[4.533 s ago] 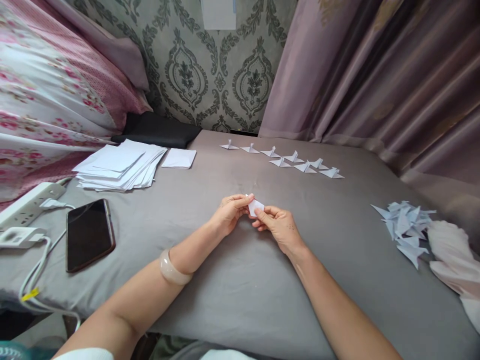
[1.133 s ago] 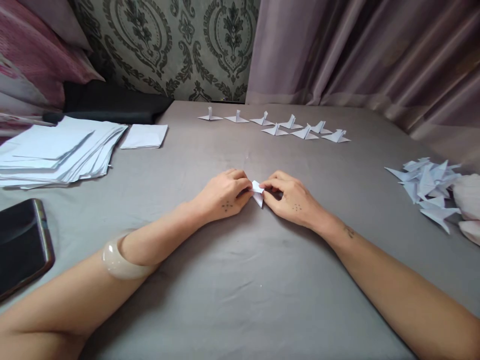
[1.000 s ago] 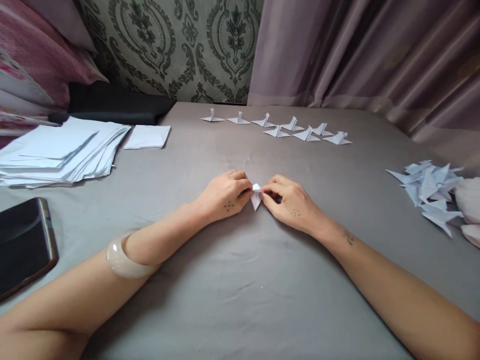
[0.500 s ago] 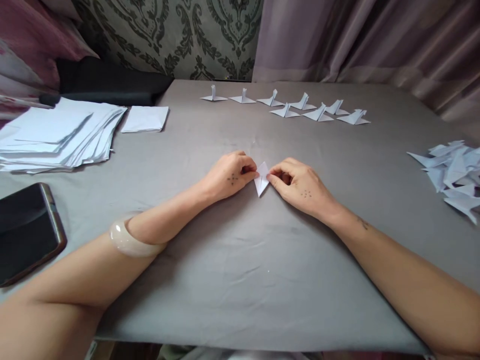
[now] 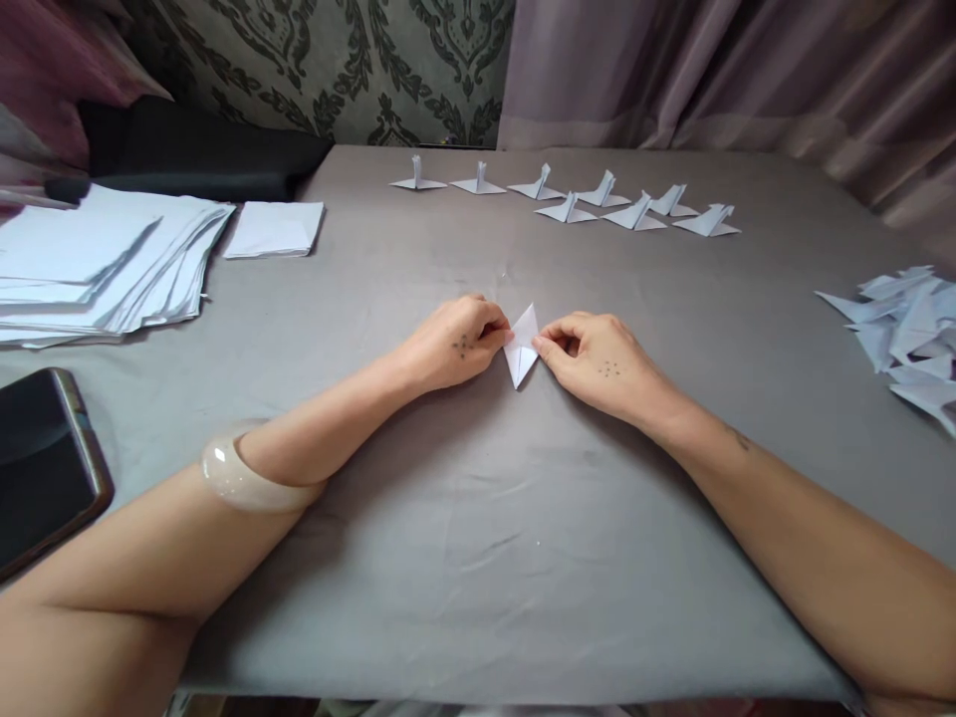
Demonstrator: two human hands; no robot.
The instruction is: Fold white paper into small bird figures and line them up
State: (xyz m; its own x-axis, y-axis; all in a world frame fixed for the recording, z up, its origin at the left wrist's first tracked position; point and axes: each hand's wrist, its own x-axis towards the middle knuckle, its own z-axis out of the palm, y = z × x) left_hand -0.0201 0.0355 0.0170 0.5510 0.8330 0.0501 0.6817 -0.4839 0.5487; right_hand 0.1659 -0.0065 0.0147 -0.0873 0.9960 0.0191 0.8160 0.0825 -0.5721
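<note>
A small folded white paper [image 5: 522, 349], shaped like a narrow diamond with a slit or crease down its lower half, is held just above or on the grey cloth in front of me. My left hand [image 5: 464, 342] pinches its left corner between thumb and fingers. On the opposite corner, my right hand [image 5: 597, 360] has thumb and forefinger pressed together. One point of the diamond faces away from me, the other toward me. A pale bangle [image 5: 250, 478] circles my left forearm.
Several folded paper birds [image 5: 568, 209] stand in rows at the back. More folded pieces lie heaped in a pile [image 5: 907, 334] at the right. At left are a stack of paper sheets [image 5: 112, 269], smaller square sheets [image 5: 275, 229], a phone [image 5: 45, 468] and black cloth [image 5: 201, 149].
The diamond now looks longer, with its far point reaching further from me. Both hands keep hold of its side corners and have hardly moved. The view has shifted slightly.
</note>
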